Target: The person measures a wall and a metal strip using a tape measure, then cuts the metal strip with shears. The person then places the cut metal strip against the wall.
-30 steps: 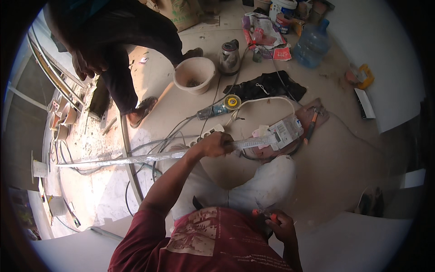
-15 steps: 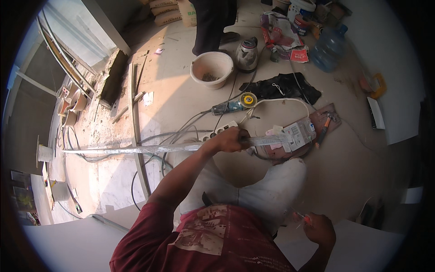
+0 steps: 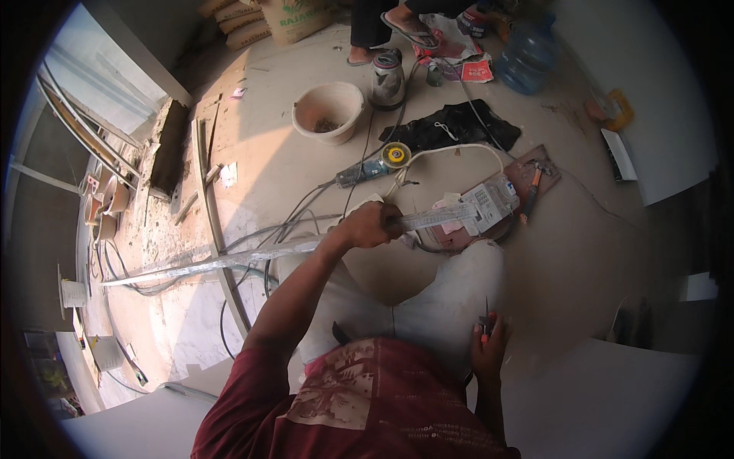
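My left hand [image 3: 371, 225] is closed around a long, thin silvery metal strip [image 3: 437, 217]. The strip runs far out to the left, and its short end reaches over a grey boxy device with buttons [image 3: 489, 206] on a reddish-brown board. Beside my right thigh, my right hand [image 3: 491, 348] grips a small red-handled tool [image 3: 486, 327] with a thin dark pointed tip. Its exact kind is too small to tell. An angle grinder [image 3: 371, 168] with a yellow-centred disc lies beyond my left hand. To the right, an orange-handled hammer [image 3: 531, 191] rests on the board.
Cables trail across the floor. A pale bucket [image 3: 329, 111], a dusty kettle-like container [image 3: 388, 83] and a black cloth [image 3: 459, 126] lie ahead. Another person's sandalled foot [image 3: 413, 32] is near a blue water bottle [image 3: 527, 57]. A long rail [image 3: 208, 199] crosses at left.
My right hand has come inward and up to my thigh with the red-handled tool. The strip's left end sits slightly lower in view. The other person has stepped rightward, and the whole view has shifted.
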`<state>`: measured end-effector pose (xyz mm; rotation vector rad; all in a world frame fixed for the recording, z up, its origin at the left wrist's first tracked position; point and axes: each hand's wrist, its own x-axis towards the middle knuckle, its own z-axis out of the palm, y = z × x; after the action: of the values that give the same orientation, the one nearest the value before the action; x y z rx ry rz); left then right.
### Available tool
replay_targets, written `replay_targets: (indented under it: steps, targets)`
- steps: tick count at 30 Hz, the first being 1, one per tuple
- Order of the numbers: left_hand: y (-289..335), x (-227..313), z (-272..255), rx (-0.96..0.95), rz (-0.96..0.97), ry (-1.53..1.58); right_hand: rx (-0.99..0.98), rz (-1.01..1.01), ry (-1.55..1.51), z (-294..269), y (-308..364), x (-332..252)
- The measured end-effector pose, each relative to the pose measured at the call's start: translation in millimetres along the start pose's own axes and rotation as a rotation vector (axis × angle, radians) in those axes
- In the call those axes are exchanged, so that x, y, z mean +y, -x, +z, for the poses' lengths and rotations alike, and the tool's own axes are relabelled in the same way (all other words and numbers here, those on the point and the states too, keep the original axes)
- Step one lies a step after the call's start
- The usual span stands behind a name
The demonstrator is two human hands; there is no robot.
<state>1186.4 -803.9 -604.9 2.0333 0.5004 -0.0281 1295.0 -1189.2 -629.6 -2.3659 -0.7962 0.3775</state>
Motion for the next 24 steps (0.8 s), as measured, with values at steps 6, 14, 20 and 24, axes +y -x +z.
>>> replay_targets:
  steps: [6,14,20,24]
  targets:
    - [5,6,-5,0.126,0.085,-0.128,0.112,-0.109,-0.089,-10,-33,-41]
    - [15,30,-9,0.264,0.107,-0.166,-0.385,-0.16,-0.277,59,-66,-121]
    - [16,31,-2,0.318,0.13,-0.236,-0.457,-0.073,-0.295,75,-76,-115]
    - [13,21,7,0.32,0.156,-0.271,-0.466,-0.068,-0.299,68,-81,-132]
